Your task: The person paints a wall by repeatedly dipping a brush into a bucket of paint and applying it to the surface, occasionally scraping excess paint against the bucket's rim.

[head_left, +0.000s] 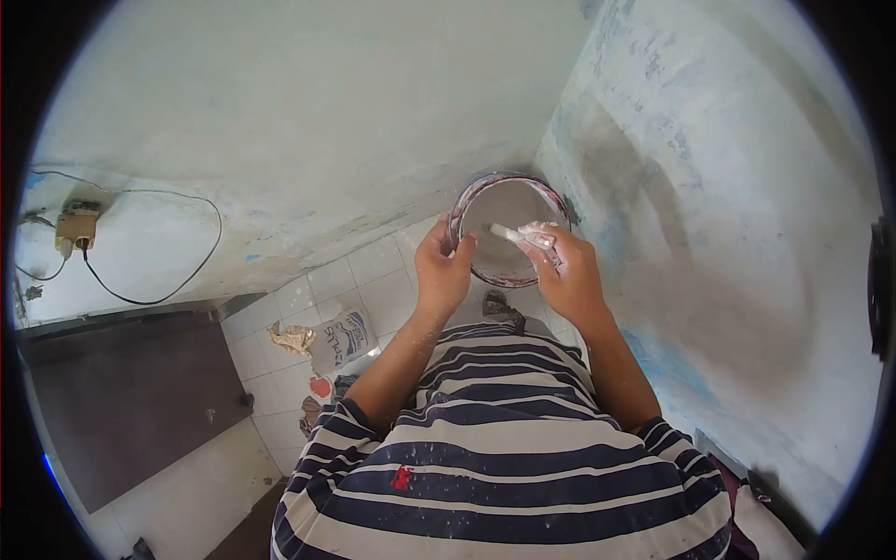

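A round bucket [513,277] with a stained rim stands in the corner, a greyish-white coating inside it. My left hand [444,264] grips the bucket's left rim, thumb on the inner side and fingers outside. Over the right part of the opening, my right hand [560,257] is closed around a pale, whitish stick-like tool [507,232], whose far end points left over the inside of the bucket. White material coats the right fingers. How deep the contents lie cannot be made out.
Patchy walls [280,103] meet behind the bucket. On the tiled floor [271,359] lie a printed bag [343,342], crumpled gold-coloured wrapping [291,339] and a small red-and-white item [320,386]. A socket box [77,224] with cables and a dark panel [135,397] are at left.
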A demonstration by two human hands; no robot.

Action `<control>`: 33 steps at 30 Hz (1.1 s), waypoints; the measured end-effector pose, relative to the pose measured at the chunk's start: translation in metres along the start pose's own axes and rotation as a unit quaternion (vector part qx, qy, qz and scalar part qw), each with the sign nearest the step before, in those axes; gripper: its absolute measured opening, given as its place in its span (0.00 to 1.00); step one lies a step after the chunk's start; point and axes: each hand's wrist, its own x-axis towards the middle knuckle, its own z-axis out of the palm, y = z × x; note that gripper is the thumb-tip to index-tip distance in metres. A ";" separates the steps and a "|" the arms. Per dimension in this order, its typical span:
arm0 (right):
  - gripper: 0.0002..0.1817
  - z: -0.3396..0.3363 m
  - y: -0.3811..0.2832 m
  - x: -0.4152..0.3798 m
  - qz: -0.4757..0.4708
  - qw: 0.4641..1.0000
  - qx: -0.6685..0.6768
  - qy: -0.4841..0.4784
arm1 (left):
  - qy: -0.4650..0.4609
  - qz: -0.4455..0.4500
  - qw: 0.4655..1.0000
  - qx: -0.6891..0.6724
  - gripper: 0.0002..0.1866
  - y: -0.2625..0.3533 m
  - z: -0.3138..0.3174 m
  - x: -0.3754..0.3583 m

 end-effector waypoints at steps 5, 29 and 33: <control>0.11 -0.003 0.006 0.002 0.003 0.999 0.009 -0.034 | -0.008 0.044 0.998 0.037 0.24 -0.001 0.006 0.001; 0.12 -0.007 0.004 0.023 -0.001 0.994 -0.018 -0.105 | -0.017 0.045 0.998 -0.032 0.27 0.010 0.015 0.011; 0.12 -0.011 -0.001 0.025 0.001 0.995 -0.025 -0.097 | -0.012 0.039 0.997 -0.070 0.27 0.012 0.012 0.010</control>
